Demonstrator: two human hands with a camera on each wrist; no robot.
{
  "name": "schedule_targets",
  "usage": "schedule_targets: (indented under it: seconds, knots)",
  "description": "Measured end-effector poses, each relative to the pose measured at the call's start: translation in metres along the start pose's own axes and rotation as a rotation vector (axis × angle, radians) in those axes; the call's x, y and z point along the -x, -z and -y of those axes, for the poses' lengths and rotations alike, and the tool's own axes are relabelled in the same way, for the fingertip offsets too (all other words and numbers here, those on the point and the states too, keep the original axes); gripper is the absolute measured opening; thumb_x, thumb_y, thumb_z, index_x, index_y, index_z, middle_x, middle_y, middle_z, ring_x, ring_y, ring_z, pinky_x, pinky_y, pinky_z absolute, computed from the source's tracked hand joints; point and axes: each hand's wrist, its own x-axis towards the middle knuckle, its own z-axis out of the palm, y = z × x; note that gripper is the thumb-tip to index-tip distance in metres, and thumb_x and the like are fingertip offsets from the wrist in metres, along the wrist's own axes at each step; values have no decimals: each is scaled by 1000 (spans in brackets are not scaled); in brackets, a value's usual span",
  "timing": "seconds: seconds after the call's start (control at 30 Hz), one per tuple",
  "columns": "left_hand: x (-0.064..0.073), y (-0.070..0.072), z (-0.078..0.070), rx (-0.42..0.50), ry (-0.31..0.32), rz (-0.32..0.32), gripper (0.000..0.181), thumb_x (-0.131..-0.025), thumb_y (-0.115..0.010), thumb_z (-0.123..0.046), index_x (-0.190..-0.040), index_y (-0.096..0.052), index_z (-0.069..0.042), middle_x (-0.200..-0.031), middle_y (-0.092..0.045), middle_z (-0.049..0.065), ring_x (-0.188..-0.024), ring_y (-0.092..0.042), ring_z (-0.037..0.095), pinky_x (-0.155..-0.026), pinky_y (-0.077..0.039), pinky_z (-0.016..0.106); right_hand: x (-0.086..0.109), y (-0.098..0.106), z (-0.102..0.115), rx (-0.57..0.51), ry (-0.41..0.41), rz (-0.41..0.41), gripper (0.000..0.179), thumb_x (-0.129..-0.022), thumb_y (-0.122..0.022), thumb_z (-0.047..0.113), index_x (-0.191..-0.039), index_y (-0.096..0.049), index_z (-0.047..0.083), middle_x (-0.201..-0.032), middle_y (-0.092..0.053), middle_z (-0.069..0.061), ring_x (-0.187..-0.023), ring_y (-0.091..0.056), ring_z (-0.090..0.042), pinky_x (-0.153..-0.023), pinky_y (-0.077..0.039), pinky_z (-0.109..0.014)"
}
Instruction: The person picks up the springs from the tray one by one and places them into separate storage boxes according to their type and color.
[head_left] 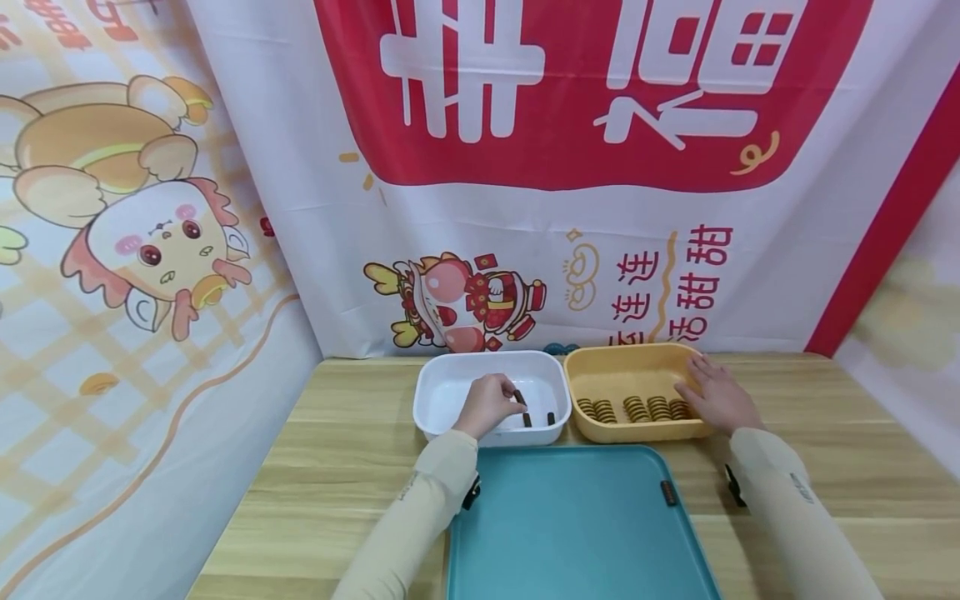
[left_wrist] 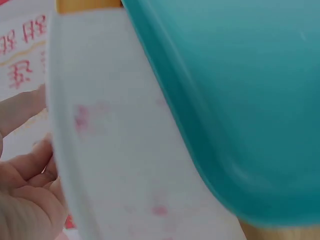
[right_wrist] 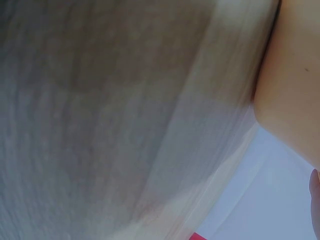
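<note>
Over the white bin (head_left: 442, 421), my left hand (head_left: 487, 404) pinches a small dark brown stick (head_left: 519, 397) between thumb and fingers. Two more dark pieces lie on the bin's floor below. In the left wrist view the bin's wall (left_wrist: 125, 130) hides what the left hand (left_wrist: 30, 200) holds. My right hand (head_left: 720, 398) grips the right end of the yellow bin (head_left: 622, 431), its thumb on the inner side. Rows of round brown-striped pieces (head_left: 637, 408) stand in that bin. The right wrist view shows the yellow bin's outer wall (right_wrist: 290, 75) and one fingertip.
A teal tray (head_left: 570, 517) lies in front of both bins on the wooden table (head_left: 322, 467). One dark brown bar (head_left: 669, 492) lies near the tray's right edge. Behind the bins hangs a printed cloth (head_left: 300, 167), close to the table's back edge.
</note>
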Motion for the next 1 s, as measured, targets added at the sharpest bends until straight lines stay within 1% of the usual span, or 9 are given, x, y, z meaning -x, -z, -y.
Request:
schedule_targets:
  seconds: [0.13, 0.3, 0.33, 0.4, 0.5, 0.63, 0.73, 0.87, 1.0]
  knots:
    - [-3, 3, 10, -91, 16, 30, 18, -74, -80, -5, -87, -68, 0, -78, -60, 6, -74, -52, 19, -70, -49, 32, 1, 0, 0, 1, 0, 0, 69, -101, -38, 40, -139, -28, -17, -147, -20, -33, -137, -15, -46, -111, -10, -57]
    - [-4, 5, 13, -222, 16, 116, 13, -71, -79, -2, -76, -68, -2, -68, -60, 3, -65, -53, 17, -62, -48, 30, 1, 1, 0, 3, -4, -3, 69, -101, -38, 40, -139, -27, -17, -147, -20, -33, -137, -14, -46, -111, -10, -57]
    - [-4, 5, 13, -234, 17, 134, 12, -71, -79, -2, -75, -68, -2, -66, -60, 3, -64, -53, 17, -62, -49, 30, 1, 1, 0, 3, -6, -2, 69, -101, -38, 40, -139, -27, -16, -147, -20, -33, -137, -14, -46, -111, -9, -57]
    - [-4, 4, 12, -248, 26, 163, 10, -71, -78, -1, -73, -68, -3, -64, -60, 3, -62, -55, 17, -62, -50, 30, 1, 1, 0, 1, -8, -1, 69, -101, -38, 40, -139, -27, -16, -147, -19, -33, -137, -14, -46, -111, -9, -57]
    - [-2, 3, 12, -241, 36, 188, 9, -73, -76, -1, -80, -70, -2, -66, -61, 3, -63, -56, 17, -66, -52, 32, 1, 0, 0, 6, -6, -2, 69, -101, -38, 40, -139, -27, -16, -147, -19, -33, -137, -15, -47, -111, -9, -57]
    - [-2, 0, 15, -219, 52, 207, 15, -76, -74, -1, -90, -71, -1, -69, -62, 3, -65, -57, 17, -68, -52, 33, 0, 0, 0, 9, -3, -4, 71, -101, -37, 43, -140, -27, -16, -147, -19, -33, -137, -14, -47, -111, -9, -57]
    - [-4, -1, 17, -221, 51, 208, 14, -74, -74, 1, -88, -71, 0, -69, -63, 4, -64, -57, 18, -67, -51, 33, 0, 0, 1, 9, 2, -8, 73, -100, -36, 45, -140, -27, -16, -147, -19, -33, -137, -14, -47, -111, -8, -57]
    - [-7, -3, 18, -265, 46, 216, 7, -73, -75, 1, -79, -70, -1, -67, -62, 5, -62, -57, 18, -65, -52, 33, -1, 0, 1, 10, 9, -17, 72, -100, -36, 45, -139, -29, -16, -147, -21, -33, -137, -15, -47, -111, -9, -56]
    - [-9, -6, 19, -272, 73, 226, 6, -75, -74, 0, -78, -69, -2, -67, -61, 5, -63, -57, 19, -65, -53, 35, 0, -1, -1, 14, 9, -21, 72, -100, -37, 45, -138, -30, -16, -147, -21, -33, -137, -16, -46, -111, -11, -57]
